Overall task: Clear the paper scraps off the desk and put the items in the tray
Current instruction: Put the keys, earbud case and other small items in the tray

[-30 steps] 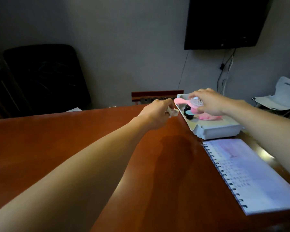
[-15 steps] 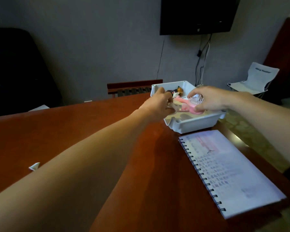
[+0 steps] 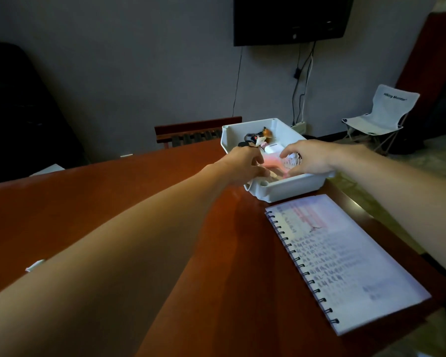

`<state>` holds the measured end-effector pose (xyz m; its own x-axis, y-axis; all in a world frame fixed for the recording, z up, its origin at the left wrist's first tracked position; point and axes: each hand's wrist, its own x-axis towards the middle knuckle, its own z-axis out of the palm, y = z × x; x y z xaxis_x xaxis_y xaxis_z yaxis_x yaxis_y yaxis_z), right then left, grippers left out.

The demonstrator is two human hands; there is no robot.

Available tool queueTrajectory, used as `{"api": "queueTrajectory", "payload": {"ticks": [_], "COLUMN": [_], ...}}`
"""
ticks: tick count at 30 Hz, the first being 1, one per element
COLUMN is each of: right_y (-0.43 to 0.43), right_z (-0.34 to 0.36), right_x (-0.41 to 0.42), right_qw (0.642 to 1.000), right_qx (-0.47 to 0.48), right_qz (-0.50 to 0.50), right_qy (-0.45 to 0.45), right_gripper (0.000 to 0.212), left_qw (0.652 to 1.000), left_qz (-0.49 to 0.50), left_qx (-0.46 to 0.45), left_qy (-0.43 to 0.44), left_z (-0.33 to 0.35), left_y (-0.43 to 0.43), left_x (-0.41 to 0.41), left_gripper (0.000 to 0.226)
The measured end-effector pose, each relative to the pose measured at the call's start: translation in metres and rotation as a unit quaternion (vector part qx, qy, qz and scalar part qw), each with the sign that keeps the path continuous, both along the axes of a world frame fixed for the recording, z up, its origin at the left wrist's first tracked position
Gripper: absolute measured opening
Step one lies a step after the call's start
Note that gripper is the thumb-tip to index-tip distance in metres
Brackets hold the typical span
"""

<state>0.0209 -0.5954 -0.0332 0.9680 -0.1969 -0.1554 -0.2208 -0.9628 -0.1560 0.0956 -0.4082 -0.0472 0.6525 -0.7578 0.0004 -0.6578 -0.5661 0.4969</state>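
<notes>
Across the desk (image 3: 113, 202), the notebook (image 3: 345, 261) lies at four o'clock and the tray (image 3: 289, 189) at one. Over the tray, the right hand (image 3: 312, 158) curls round the pink brush (image 3: 273, 163), probably to set it inside. The left hand (image 3: 242, 166) is curled at the near rim, and whether it holds anything is hidden. One paper scrap (image 3: 35, 265) waits at eight o'clock.
</notes>
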Motion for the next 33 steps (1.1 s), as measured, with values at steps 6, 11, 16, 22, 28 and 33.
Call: {"api": "queueTrajectory", "payload": {"ticks": [6,11,16,22,28,33], "right_y": [0.005,0.02,0.048,0.094,0.132,0.176], "right_z": [0.004,0.005,0.008,0.007,-0.005,-0.007], "right_x": [-0.003,-0.008,-0.013,-0.016,-0.018,-0.017], "right_qw": [1.0,0.999,0.997,0.993,0.992,0.985], "right_qx": [0.022,0.009,0.001,0.021,0.03,0.022], "right_qz": [-0.009,0.001,0.019,0.053,0.099,0.149], "right_qy": [-0.019,-0.051,-0.073,-0.102,-0.073,-0.083], "right_gripper": [0.062,0.054,0.046,0.045,0.058,0.047], "left_qw": [1.0,0.998,0.993,0.988,0.983,0.978], "left_qz": [0.001,0.014,0.021,0.034,0.075,0.11], "left_qx": [-0.005,0.024,0.052,0.076,0.111,0.121], "left_qy": [-0.031,-0.055,-0.101,-0.128,-0.125,-0.132], "left_z": [0.005,0.001,0.002,0.001,-0.003,-0.01], "left_y": [0.02,0.041,0.072,0.128,0.186,0.234], "left_x": [-0.004,-0.005,-0.015,-0.028,-0.035,-0.046], "left_gripper": [0.042,0.042,0.047,0.05,0.052,0.053]}}
